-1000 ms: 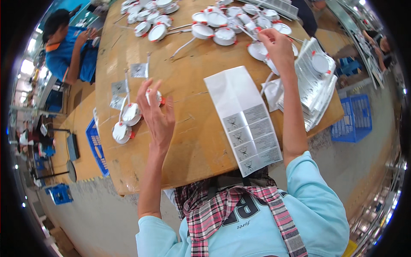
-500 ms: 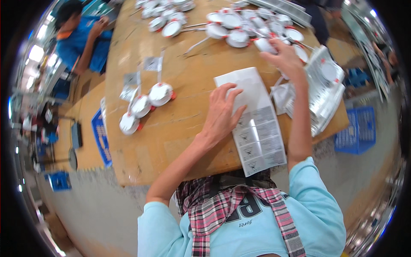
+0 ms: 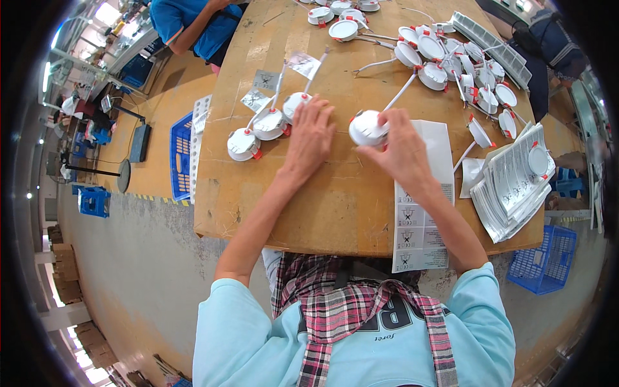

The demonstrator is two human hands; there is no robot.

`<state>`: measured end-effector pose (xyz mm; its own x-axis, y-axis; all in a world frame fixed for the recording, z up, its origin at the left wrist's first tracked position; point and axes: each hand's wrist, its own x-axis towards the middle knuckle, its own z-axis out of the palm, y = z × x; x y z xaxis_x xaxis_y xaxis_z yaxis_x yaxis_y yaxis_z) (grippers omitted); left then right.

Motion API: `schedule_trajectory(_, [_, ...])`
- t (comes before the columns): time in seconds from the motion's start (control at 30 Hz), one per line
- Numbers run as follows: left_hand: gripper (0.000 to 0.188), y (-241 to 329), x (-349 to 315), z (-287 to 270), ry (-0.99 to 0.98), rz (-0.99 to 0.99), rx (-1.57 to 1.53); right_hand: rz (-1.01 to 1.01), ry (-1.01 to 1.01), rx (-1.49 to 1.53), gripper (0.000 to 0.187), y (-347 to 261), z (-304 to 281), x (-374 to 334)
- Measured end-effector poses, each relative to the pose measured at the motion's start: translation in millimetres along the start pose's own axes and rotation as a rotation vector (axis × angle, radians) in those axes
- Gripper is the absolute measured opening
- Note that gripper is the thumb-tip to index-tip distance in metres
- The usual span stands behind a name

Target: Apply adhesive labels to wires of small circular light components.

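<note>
My right hand (image 3: 401, 151) grips a white round downlight (image 3: 367, 128) by its rim, just above the table left of a label sheet (image 3: 432, 258); its white cable points up and away. My left hand (image 3: 310, 137) has its fingers stretched out, touching the right side of another downlight (image 3: 294, 105). That one is the farthest in a slanting row with a second downlight (image 3: 269, 124) and a third downlight (image 3: 243, 144), all back side up with red clips. Small printed labels (image 3: 265, 79) lie by their cables. My right forearm covers part of the label sheet.
Many downlights (image 3: 431, 47) are heaped at the far right, more at the far middle. A stack of label sheets (image 3: 509, 193) with a downlight on top lies at the right edge. Blue crates (image 3: 545, 258) stand beyond the table (image 3: 335, 219). A person in blue (image 3: 193, 26) sits far left.
My right hand has come from the heap toward the table's middle, now with a downlight. My left hand has left the label sheet and moved to the downlight row. The whole view has shifted.
</note>
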<state>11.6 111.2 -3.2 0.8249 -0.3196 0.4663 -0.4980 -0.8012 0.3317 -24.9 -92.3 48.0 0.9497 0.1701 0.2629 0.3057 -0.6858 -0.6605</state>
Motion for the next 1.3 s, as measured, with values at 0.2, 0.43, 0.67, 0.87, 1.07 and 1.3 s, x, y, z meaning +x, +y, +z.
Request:
schedule_trajectory(0.2, [0.038, 24, 2, -22, 0.033, -0.133, -0.402, -0.079, -0.151, 0.035, 0.043, 9, 0, 4])
schedule_trajectory(0.43, [0.061, 47, -11, -9, -0.174, 0.022, -0.201, 0.05, -0.171, 0.135, 0.019, 54, -72, 31])
schedule_trajectory(0.67, [0.051, 86, -20, -27, 0.032, -0.093, -0.419, 0.044, -0.114, -0.148, 0.02, 79, -67, 10])
schedule_trajectory(0.87, [0.055, 124, -38, -12, -0.483, -0.599, -1.075, 0.036, 0.026, 0.125, 0.012, 69, -51, -40])
schedule_trajectory(1.07, [0.05, 123, -9, 20, -0.473, -0.68, -1.075, 0.101, 0.157, 0.2, 0.009, 73, -30, -52])
schedule_trajectory(1.3, [0.02, 118, 1, 27, -0.535, -0.762, -1.288, -0.125, 0.179, 0.077, 0.011, 62, -42, -54])
